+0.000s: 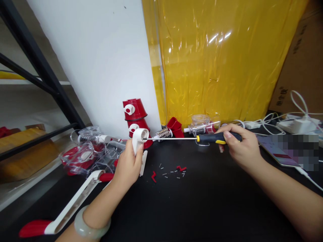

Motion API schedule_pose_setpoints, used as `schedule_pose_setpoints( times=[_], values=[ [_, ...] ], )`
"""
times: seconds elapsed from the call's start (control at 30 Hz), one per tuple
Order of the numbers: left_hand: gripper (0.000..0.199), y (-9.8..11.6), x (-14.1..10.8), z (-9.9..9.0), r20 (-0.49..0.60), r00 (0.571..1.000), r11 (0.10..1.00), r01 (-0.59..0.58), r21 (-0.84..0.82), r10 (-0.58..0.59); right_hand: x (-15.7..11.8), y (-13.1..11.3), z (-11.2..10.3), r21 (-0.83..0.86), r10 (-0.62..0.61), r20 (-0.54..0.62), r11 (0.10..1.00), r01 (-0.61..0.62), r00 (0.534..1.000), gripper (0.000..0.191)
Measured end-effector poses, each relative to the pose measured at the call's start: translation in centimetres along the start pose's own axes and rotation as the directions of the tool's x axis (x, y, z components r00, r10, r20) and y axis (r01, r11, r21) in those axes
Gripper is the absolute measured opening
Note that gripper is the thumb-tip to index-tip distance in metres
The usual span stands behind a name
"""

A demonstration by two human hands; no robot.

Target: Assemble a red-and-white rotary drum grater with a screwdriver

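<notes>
My left hand [129,164] is closed around a white plastic part [140,135] with a round, ring-like end. In my right hand [239,144] is a screwdriver [210,138] with a black and yellow handle, held level. Its long shaft points left, and the tip reaches the ring end of the white part. Below, on the black table [196,208], lie several small screws [165,174] and two small red pieces, one to the left [153,176] and one to the right [181,168].
Stacked red cups [136,111] stand behind my left hand. Clear and red plastic parts [83,156] are piled at the left, near a long white and red handle [73,201]. Grater drums [164,133] lie at the back. A tablet [277,151] and white cables [272,122] are at the right.
</notes>
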State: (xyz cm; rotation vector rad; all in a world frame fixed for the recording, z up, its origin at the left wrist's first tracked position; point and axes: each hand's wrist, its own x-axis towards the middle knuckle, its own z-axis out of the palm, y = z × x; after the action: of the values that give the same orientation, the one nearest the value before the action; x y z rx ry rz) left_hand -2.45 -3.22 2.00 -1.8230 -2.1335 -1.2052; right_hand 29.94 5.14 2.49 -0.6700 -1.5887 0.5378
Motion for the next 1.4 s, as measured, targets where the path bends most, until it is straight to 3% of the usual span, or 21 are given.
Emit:
schedule_pose_setpoints(
  times=[0.23, 0.4, 0.6, 0.67, 0.77, 0.83, 1.07, 1.2, 1.4],
  values=[
    [0.033, 0.2, 0.1, -0.2, 0.021, 0.999, 0.998, 0.028, 0.048, -0.029, 0.0, 0.3, 0.4, 0.156, 0.042, -0.031, 0.987, -0.037, 0.999, 0.02],
    [0.031, 0.1, 0.2, -0.4, 0.004, 0.998, 0.996, 0.054, 0.067, -0.055, 0.4, 0.5, 0.5, 0.268, 0.095, 0.156, 0.954, -0.134, 0.983, 0.033],
    [0.029, -0.1, 0.5, -0.7, -0.025, 0.998, 0.992, 0.064, 0.107, -0.062, 0.6, 0.4, 0.4, 0.403, 0.203, 0.392, 0.839, -0.366, 0.897, 0.041],
    [0.029, -0.1, 0.5, -0.7, -0.023, 0.998, 0.99, 0.067, 0.121, -0.065, 0.6, 0.4, 0.1, 0.389, 0.199, 0.444, 0.835, -0.388, 0.874, 0.047],
    [0.029, 0.1, 0.4, -0.7, -0.005, 0.997, 0.988, 0.071, 0.136, -0.071, 0.6, 0.7, -0.3, 0.316, 0.171, 0.491, 0.879, -0.357, 0.854, 0.033],
    [0.03, 0.3, 0.3, -0.7, 0.013, 0.998, 0.989, 0.065, 0.13, -0.067, 0.6, 1.0, -0.4, 0.255, 0.151, 0.484, 0.918, -0.304, 0.862, 0.027],
    [0.031, 0.2, 0.0, -0.7, 0.03, 0.997, 0.996, 0.064, 0.059, -0.065, 0.7, 1.2, 0.2, 0.201, 0.113, 0.36, 0.96, -0.195, 0.926, 0.032],
    [0.03, -0.1, 0.0, -0.7, 0.013, 0.999, 0.999, 0.048, -0.012, -0.048, 0.7, 1.0, 0.2, 0.272, 0.114, 0.253, 0.944, -0.184, 0.961, 0.025],
    [0.027, 0.0, -0.1, -0.8, 0.004, 0.999, 0.992, 0.053, -0.114, -0.053, 0.7, 0.6, 0.2, 0.422, 0.136, 0.17, 0.885, -0.197, 0.976, 0.025]
  ],
)
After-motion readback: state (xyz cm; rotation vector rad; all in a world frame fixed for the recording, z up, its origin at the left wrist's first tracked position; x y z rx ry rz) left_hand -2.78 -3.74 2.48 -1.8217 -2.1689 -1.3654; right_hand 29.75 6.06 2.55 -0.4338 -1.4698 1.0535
